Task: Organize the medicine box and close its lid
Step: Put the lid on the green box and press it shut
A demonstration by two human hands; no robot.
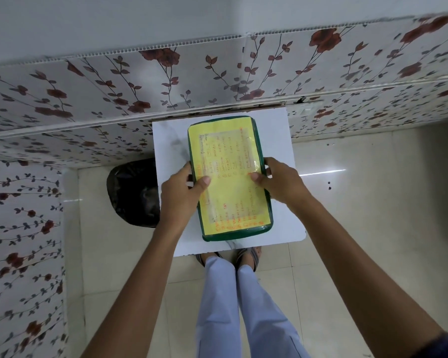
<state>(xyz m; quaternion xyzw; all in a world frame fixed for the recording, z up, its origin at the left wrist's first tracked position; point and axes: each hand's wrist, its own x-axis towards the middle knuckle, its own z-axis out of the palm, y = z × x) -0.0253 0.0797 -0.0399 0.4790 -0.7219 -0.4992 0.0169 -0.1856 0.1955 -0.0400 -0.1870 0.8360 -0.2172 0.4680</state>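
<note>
A green medicine box with a yellow paper label on its lid lies on a small white table, long side running away from me. The lid is down on the box. My left hand grips the left edge, thumb pressed on the yellow label. My right hand grips the right edge, thumb on the label too. The box's contents are hidden under the lid.
A black bin bag sits on the tiled floor just left of the table. Flower-patterned wall panels run behind the table and along the left. My legs and sandalled feet stand at the table's near edge.
</note>
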